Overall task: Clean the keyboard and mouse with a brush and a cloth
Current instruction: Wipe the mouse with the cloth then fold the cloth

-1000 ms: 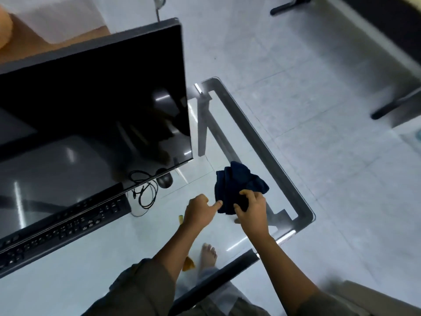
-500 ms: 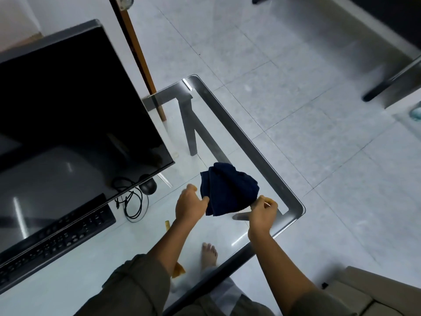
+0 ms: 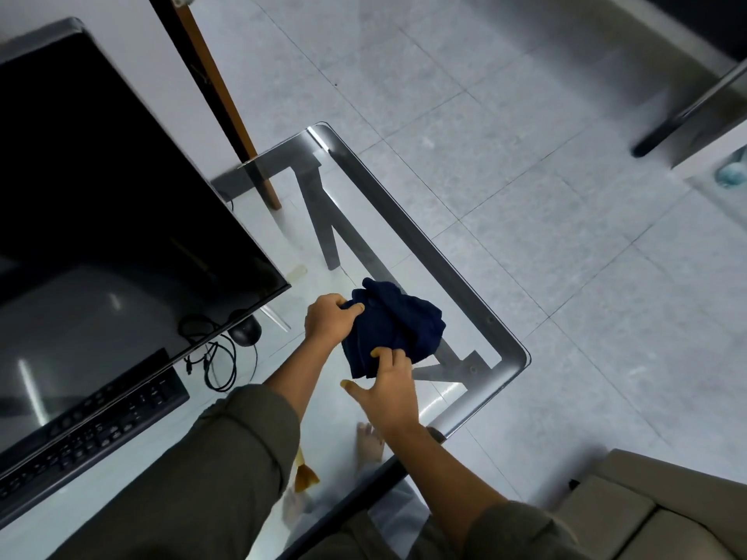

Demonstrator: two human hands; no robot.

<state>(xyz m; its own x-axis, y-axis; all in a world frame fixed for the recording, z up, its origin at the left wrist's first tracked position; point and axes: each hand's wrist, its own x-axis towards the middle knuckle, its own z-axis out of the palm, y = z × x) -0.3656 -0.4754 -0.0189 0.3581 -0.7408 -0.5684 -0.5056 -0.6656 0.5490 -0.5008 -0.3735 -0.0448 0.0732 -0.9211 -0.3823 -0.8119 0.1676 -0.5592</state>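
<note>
A dark blue cloth (image 3: 398,323) lies bunched on the glass table (image 3: 456,272) near its right corner. My left hand (image 3: 329,319) grips the cloth's upper left edge with curled fingers. My right hand (image 3: 386,388) has its fingertips on the cloth's lower edge, thumb spread out to the left. A black keyboard (image 3: 97,428) lies at the lower left, partly under the monitor's edge. The black mouse (image 3: 244,331) sits just below the monitor's corner, beside a coiled black cable (image 3: 214,357). No brush is in view.
A large black monitor (image 3: 121,220) fills the left side. A wooden post (image 3: 218,99) stands behind the table. A beige seat (image 3: 630,515) is at the lower right. My bare foot (image 3: 370,442) shows through the glass, over a pale tiled floor.
My left hand has closed on the cloth's upper left edge. My right hand has moved from the table's edge onto the cloth's lower edge. The cloth is bunched tighter.
</note>
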